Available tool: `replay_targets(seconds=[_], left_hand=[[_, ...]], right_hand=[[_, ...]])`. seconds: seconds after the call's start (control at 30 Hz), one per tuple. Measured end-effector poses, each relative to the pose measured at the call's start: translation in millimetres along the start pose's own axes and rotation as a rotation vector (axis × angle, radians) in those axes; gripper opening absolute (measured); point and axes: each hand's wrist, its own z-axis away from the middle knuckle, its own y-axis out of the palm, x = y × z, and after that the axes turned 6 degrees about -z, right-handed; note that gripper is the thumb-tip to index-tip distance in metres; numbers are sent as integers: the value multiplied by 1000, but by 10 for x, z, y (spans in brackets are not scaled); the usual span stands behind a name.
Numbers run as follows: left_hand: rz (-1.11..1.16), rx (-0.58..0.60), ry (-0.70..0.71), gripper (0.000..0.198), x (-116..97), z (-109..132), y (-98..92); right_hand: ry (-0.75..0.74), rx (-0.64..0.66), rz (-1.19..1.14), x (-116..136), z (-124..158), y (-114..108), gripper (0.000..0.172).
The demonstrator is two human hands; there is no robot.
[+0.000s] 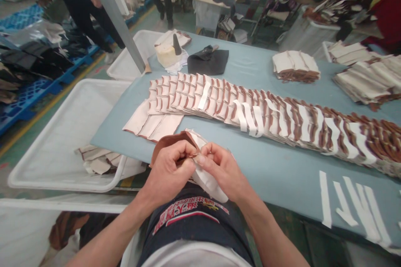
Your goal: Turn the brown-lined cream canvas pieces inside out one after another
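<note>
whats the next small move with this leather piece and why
Probably work the pinch along the edge: your left hand and right hand meet at one spot, while the brown leather flap stands apart from the white lining beyond it.

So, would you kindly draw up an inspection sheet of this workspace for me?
surface: pale blue work table, white tape strips at its near corner.
job's things: lined brown leather piece held up; long overlapping row of leather-edged pieces on the table.
clutter: stacked bundles, black leather sheet, white block with dark cone.
hands: left hand and right hand both pinch the piece.
cables: nothing seen.
surroundings: white plastic tubs, blue pallets, standing co-worker.
</note>
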Motion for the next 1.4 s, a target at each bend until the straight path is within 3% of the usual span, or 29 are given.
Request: replay_targets(seconds=[0.13, 0.27, 0.43, 0.53, 0.63, 0.73, 0.83, 0.9, 1.07, 1.2, 1.3, 1.4], left_hand=[[-100, -16, 30, 12, 16, 42, 39], [-72, 22, 27, 16, -21, 62, 92], [-22, 10, 23, 16, -71, 44, 53], [-4, 88, 26, 13, -63, 14, -60], [-32, 183, 30, 18, -91, -1, -183], [-112, 243, 71, 19, -192, 14, -260], [-149, 304, 158, 18, -329, 45, -283], [-170, 312, 218, 18, -408, 75, -284], [-308, 224, 286, 22, -505, 190, -276], [-358, 128, 334, 17, -527, 282, -242], [-393, 64, 458, 18, -510, 325, -205], [-432, 4, 651, 20, -420, 336, -159]], right_hand=[[97, 133, -16, 43, -67, -120, 58], [94, 235, 44, 62, -137, -238, 54], [162, 248, -70, -52, -181, -188, 56], [141, 232, -42, -62, -178, -155, 56], [-52, 66, 289, 50, -138, -189, 45], [-438, -63, 740, 263, -58, -234, 40], [-819, 128, 929, 493, 32, -236, 39], [-937, 256, 979, 606, 79, -224, 35], [-880, 257, 1064, 686, 158, -227, 14], [-860, 278, 1189, 670, 253, -232, 29], [-902, 294, 1219, 665, 322, -237, 27], [-859, 319, 1069, 636, 360, -255, 22]])
